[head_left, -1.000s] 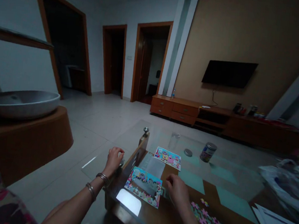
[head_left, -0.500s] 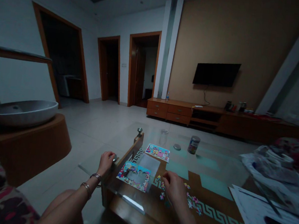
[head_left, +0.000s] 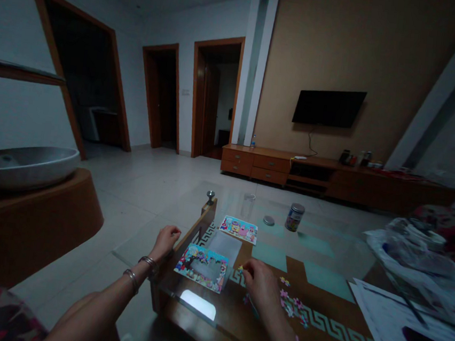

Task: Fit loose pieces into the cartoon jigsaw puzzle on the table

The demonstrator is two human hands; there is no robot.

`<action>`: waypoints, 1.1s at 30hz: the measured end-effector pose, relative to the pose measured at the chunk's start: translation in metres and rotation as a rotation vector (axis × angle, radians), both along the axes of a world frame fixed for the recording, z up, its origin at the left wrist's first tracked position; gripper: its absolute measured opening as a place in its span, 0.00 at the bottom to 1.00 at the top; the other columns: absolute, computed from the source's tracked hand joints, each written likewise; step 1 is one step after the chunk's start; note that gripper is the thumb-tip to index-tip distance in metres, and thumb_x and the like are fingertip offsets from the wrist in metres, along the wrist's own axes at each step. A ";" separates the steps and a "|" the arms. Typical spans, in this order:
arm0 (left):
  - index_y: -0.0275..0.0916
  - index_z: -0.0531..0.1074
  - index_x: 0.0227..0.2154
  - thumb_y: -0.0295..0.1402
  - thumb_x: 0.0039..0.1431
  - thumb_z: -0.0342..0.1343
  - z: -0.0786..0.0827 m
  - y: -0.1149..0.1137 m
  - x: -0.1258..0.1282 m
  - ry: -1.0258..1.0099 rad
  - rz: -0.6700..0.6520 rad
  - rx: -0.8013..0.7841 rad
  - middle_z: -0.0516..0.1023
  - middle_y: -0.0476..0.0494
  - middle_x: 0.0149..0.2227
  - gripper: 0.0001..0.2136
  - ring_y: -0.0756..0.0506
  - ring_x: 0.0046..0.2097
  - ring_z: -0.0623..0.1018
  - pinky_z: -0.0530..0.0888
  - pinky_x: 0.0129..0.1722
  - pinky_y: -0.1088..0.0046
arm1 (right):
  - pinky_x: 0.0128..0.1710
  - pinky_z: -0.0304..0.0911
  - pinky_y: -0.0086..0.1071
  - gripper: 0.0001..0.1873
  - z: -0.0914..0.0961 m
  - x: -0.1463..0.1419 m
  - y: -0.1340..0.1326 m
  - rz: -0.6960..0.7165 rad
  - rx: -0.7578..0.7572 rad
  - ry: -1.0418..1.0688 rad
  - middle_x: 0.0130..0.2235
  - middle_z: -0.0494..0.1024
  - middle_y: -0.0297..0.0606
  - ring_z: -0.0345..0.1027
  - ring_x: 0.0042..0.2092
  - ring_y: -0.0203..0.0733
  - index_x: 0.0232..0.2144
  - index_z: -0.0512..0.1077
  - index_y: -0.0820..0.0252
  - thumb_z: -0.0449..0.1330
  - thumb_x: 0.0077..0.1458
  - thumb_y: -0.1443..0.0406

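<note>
My left hand, with bangles on the wrist, is curled closed on the left edge of the glass-topped coffee table. My right hand rests on the glass with its fingers pinched around a small jigsaw piece, just right of a colourful puzzle frame whose middle is bare. Loose pink and blue jigsaw pieces lie scattered to the right of that hand. A finished cartoon picture card lies farther back, with a clear plastic sheet between it and the frame.
A small tin, its lid and a clear glass stand farther back on the table. Papers and a plastic bag fill its right side. A metal basin sits on a round wooden stand at left.
The camera has swung slightly. My right hand has shifted a little toward the puzzle frame, staying pinched. My left hand stays on the table's left edge.
</note>
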State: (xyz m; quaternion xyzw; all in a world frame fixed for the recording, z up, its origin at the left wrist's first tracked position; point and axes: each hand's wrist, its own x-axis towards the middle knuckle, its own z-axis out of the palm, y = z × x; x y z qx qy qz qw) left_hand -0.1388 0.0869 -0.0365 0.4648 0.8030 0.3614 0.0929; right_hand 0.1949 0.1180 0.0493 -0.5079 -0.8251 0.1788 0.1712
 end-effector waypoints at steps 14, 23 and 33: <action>0.40 0.74 0.29 0.26 0.48 0.54 0.018 0.016 0.000 -0.087 -0.258 -0.026 0.78 0.45 0.37 0.06 0.44 0.43 0.75 0.70 0.46 0.70 | 0.38 0.57 0.28 0.10 -0.017 -0.046 0.012 0.037 -0.046 -0.080 0.37 0.76 0.39 0.70 0.41 0.41 0.32 0.73 0.60 0.51 0.56 0.71; 0.38 0.74 0.33 0.24 0.47 0.55 0.026 0.002 0.007 -0.016 -0.249 -0.113 0.75 0.43 0.40 0.09 0.44 0.48 0.72 0.65 0.50 0.69 | 0.39 0.56 0.28 0.10 -0.028 -0.070 0.022 0.026 -0.034 -0.106 0.36 0.75 0.40 0.69 0.40 0.41 0.31 0.72 0.61 0.51 0.55 0.71; 0.37 0.72 0.36 0.24 0.49 0.53 0.028 -0.001 0.014 0.028 -0.288 -0.195 0.72 0.42 0.42 0.10 0.43 0.49 0.68 0.63 0.50 0.68 | 0.40 0.57 0.29 0.11 -0.043 -0.105 0.020 0.034 -0.021 -0.088 0.37 0.74 0.40 0.68 0.41 0.42 0.33 0.73 0.60 0.50 0.55 0.71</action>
